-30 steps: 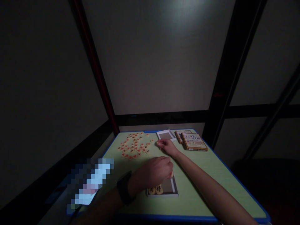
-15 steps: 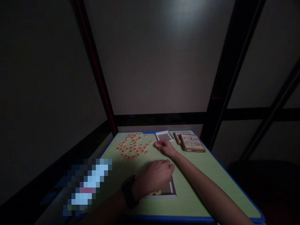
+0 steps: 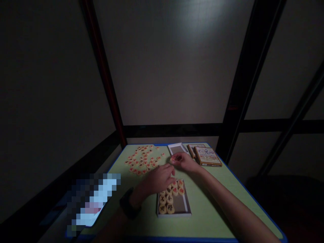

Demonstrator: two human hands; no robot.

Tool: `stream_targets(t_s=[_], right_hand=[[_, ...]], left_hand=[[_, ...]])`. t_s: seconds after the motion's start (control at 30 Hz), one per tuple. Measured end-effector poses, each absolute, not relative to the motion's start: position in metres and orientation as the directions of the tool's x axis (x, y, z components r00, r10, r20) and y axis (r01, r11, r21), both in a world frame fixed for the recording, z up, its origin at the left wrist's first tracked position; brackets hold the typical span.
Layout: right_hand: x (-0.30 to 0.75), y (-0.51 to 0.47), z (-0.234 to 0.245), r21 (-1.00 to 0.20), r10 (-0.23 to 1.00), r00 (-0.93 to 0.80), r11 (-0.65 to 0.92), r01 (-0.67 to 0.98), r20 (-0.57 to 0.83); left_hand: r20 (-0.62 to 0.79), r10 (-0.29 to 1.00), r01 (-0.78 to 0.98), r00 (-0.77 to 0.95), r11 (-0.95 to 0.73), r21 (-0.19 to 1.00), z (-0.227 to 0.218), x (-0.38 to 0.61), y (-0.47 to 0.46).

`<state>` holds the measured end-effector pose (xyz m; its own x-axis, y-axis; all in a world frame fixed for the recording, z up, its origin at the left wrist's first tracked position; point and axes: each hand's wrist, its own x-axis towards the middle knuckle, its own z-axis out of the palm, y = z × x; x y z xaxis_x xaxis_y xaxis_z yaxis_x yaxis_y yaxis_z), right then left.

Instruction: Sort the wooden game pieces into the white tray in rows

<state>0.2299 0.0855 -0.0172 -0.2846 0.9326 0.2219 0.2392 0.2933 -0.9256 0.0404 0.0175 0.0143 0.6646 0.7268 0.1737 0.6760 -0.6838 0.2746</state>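
Note:
My right hand point(image 3: 186, 162) pinches a Chinese chess piece point(image 3: 172, 160) between thumb and fingertips, beyond the near box. My left hand point(image 3: 160, 177), with a dark watch on the wrist, hovers over the far left part of that box. Its fingers are loosely bent towards my right hand, thumb apart, and nothing shows in them. Below it, the open shallow box point(image 3: 187, 213) holds round wooden pieces with black characters point(image 3: 169, 208) at left and red ones point(image 3: 181, 191) at far right. Loose Chinese chess pieces point(image 3: 143, 161) lie scattered at the table's far left.
An open white box part point(image 3: 169, 147) lies at the back of the green table point(image 3: 210, 206). Two printed boxes point(image 3: 208, 156) overlap at the back right. A blurred-out bright device point(image 3: 101, 199) is at the left edge. Walls stand behind and to the left.
My left hand has moved away from the near box's middle, up and left, uncovering the rows of pieces. My right hand has shifted slightly right and nearer, and its piece now shows.

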Motion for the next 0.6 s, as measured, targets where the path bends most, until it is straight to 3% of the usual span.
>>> stream_targets(t_s=[0.17,0.43,0.6], right_hand=[[0.251,0.018,0.003,-0.673,0.846,-0.424,0.521,0.524,0.325],[0.25,-0.041,-0.019,-0.507,0.839,-0.454,0.543,0.669,0.299],[0.247,-0.041,-0.017,-0.476,0.876,-0.414,0.481,0.736,0.245]], left_hand=[[0.314,0.811,0.699,0.493,-0.585,0.413,-0.001,0.02,0.044],[0.34,0.812,0.768,0.474,-0.57,0.291,-0.024,0.028,0.041],[0.312,0.826,0.794,0.47,-0.55,0.26,-0.025,0.029,0.041]])
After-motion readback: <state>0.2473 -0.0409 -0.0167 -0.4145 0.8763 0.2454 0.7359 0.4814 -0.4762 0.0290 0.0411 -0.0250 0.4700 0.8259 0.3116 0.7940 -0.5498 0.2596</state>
